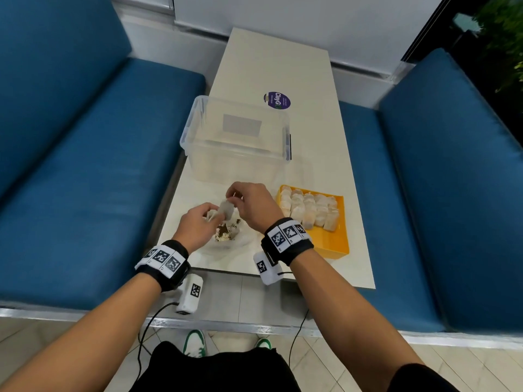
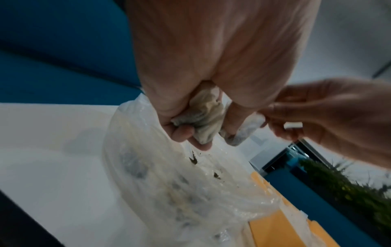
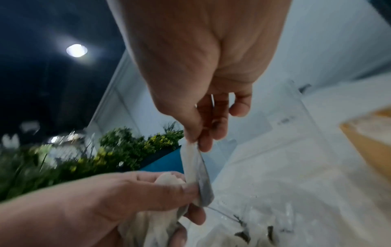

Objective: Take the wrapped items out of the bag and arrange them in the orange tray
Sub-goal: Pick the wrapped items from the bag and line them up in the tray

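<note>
The head camera looks steeply down from above onto the long cream table (image 1: 283, 66), taking in both forearms. Each wrist camera sits close behind its palm, looking along the fingers. All three share the crumpled clear plastic bag (image 2: 169, 183) and the shallow orange plastic tray (image 1: 336, 244).
</note>
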Demonstrator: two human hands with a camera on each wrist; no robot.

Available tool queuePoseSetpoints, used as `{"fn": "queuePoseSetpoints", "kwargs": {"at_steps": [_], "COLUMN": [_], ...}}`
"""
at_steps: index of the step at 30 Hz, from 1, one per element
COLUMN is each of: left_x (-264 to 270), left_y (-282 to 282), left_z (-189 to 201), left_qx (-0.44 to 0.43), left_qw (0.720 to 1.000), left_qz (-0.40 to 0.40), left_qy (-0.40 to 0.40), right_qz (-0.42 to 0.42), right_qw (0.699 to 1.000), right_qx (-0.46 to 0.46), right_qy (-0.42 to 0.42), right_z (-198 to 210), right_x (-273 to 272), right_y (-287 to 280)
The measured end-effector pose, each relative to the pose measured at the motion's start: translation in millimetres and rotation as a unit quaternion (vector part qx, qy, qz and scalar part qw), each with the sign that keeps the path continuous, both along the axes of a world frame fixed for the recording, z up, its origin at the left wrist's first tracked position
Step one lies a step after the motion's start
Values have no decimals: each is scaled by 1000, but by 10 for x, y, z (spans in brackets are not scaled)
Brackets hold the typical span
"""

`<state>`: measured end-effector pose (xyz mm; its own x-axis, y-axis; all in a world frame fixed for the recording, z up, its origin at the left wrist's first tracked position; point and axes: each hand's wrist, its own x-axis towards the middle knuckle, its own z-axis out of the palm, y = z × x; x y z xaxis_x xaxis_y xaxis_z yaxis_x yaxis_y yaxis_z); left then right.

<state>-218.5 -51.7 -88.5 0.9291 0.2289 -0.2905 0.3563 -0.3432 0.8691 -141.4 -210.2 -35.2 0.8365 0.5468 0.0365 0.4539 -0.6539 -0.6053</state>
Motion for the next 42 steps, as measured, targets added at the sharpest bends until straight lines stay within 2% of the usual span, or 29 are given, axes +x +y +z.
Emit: {"fn": "queuePoseSetpoints", "kwargs": {"at_steps": [3, 7, 13, 25, 30, 34, 38, 42], "left_x": [-11, -27, -50, -59, -29, 26, 85, 134], "left_y": [-9, -19, -20, -47, -47, -47, -81, -132], "left_z": [26, 74, 76, 69, 79, 46, 19, 6], "left_qx": [29, 52, 37, 70, 56, 51, 11, -12], "left_qw": [1000, 999, 999, 997, 998, 997, 998, 997], "left_qz": [-6, -4, -33, -18, 5, 8, 8, 8], "left_qy": [-3, -8, 10, 14, 37, 54, 68, 79], "right_qz": [36, -1, 5, -13, -68, -116, -135, -149], "right_qw": [998, 1000, 999, 999, 996, 992, 988, 974], "right_qx": [-19, -6, -9, 14, 55, 42, -48, -145], "right_qy": [-39, -19, -37, -48, -25, 5, 55, 88], "right_z": [29, -20, -34, -12, 82, 96, 10, -153], "right_x": [-66, -100, -119, -131, -58, 32, 159, 251], "right_y": [62, 23, 27, -70, -506, -1094, -1656, -1984]}}
